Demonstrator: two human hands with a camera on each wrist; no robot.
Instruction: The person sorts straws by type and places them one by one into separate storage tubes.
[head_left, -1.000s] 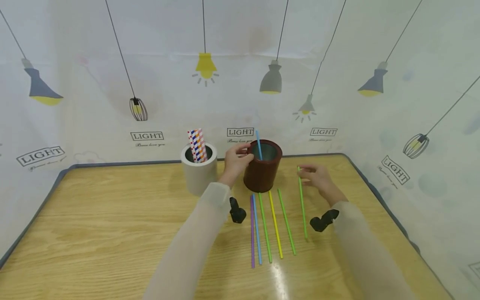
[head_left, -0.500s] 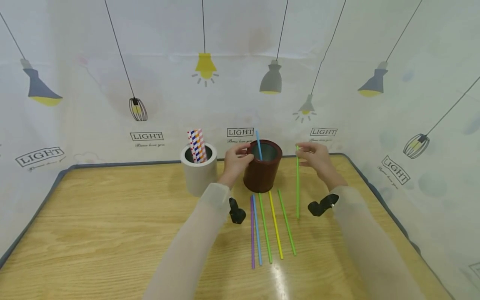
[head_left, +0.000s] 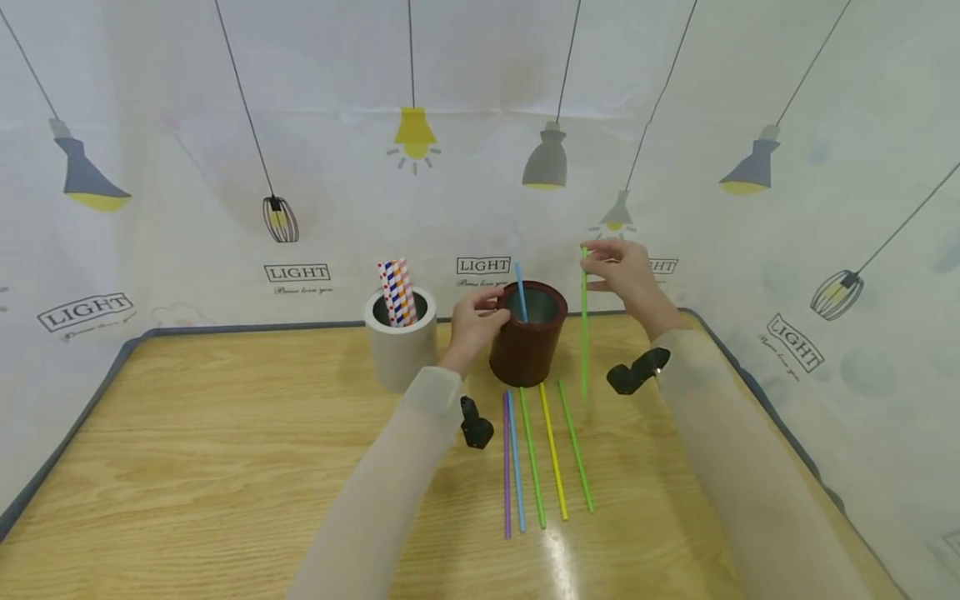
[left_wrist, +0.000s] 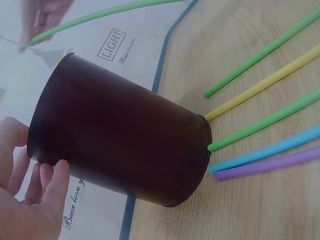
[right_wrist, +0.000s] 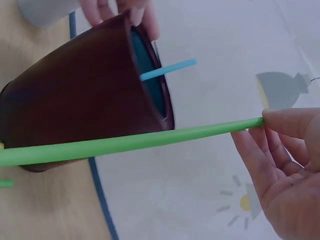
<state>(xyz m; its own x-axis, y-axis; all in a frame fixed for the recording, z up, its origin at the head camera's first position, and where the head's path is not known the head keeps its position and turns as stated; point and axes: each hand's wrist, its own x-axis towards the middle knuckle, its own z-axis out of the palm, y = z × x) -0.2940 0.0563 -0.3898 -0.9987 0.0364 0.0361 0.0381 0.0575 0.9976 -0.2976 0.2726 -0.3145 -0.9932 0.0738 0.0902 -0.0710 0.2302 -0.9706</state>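
At its rim, my left hand grips a dark red-brown cylindrical holder, its thumb and fingers at the edge in the left wrist view. A blue straw stands leaning inside that holder. My right hand pinches a green straw near its top end, between thumb and fingertips. This straw hangs upright in the air, just right of the holder. In the right wrist view the green straw crosses in front of the holder.
Several straws lie side by side before the holder: purple, blue, green, yellow and another green. Left of it stands a white holder with patterned paper straws. A printed curtain rises behind the wooden table.
My right hand has lifted the green straw and carried it slightly left towards the holder; the straw now hangs more upright. My left hand stays on the holder's rim.
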